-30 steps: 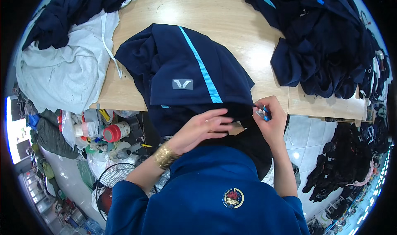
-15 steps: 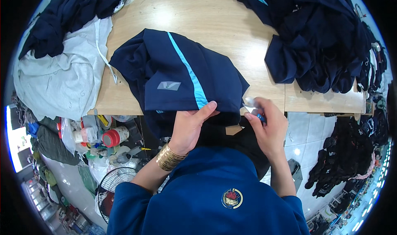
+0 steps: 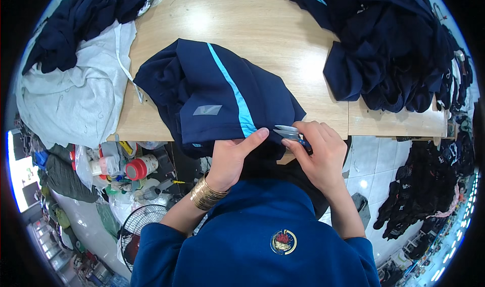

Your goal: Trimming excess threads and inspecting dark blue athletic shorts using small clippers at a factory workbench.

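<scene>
Gripping creased navy garment (image 3: 212, 92), 1 light-blue stripe (image 3: 234, 89), grey patch (image 3: 207, 110): left hand (image 3: 232, 158); snips (image 3: 288, 132): right hand (image 3: 322, 153).

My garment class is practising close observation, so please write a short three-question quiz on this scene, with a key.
1. Which hand holds the small silver-bladed, blue-handled snips?
2. True or false: the left hand has its thumb on the navy-blue cloth garment, near the lower end of its light-blue stripe.
3. What lies at the left of the light-brown wood-grain tabletop: A, a round red metal bowl; B, a crumpled pale-grey cloth; C, a square yellow glass jar?

Key:
1. The right hand.
2. True.
3. B.
</scene>
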`<state>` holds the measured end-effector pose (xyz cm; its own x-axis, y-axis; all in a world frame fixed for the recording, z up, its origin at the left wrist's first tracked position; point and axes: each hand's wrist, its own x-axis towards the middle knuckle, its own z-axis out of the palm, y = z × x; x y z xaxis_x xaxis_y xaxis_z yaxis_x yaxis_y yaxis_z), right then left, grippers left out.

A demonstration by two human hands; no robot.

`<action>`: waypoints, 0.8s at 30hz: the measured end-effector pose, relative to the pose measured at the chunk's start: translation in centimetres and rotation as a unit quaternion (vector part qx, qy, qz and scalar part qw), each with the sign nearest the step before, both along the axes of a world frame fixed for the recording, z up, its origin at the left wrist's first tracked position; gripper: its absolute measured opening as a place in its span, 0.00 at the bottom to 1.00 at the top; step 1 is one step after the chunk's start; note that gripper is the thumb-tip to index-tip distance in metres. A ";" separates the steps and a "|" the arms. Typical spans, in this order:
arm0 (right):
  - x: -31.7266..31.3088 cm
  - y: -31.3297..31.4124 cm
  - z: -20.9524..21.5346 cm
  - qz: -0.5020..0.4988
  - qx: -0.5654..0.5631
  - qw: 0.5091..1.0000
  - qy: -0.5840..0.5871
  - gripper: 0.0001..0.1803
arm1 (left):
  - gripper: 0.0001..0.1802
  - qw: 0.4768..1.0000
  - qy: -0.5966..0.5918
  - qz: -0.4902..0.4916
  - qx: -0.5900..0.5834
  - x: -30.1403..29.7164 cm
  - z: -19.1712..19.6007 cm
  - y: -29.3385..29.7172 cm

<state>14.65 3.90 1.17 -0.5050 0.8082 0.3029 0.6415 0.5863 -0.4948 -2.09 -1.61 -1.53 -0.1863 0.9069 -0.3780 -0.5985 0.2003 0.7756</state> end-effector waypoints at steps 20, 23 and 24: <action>0.3 0.2 0.0 -0.008 -0.019 0.999 0.027 0.13 | 0.20 0.998 -0.029 -0.017 -0.043 -0.4 -0.2 0.1; 0.5 0.0 0.0 -0.005 -0.013 1.000 0.007 0.13 | 0.20 0.998 -0.029 -0.032 -0.045 -0.5 -0.2 0.1; 0.5 -0.1 0.0 -0.002 -0.010 1.000 0.005 0.13 | 0.21 0.998 -0.023 -0.036 -0.040 -0.5 -0.2 0.1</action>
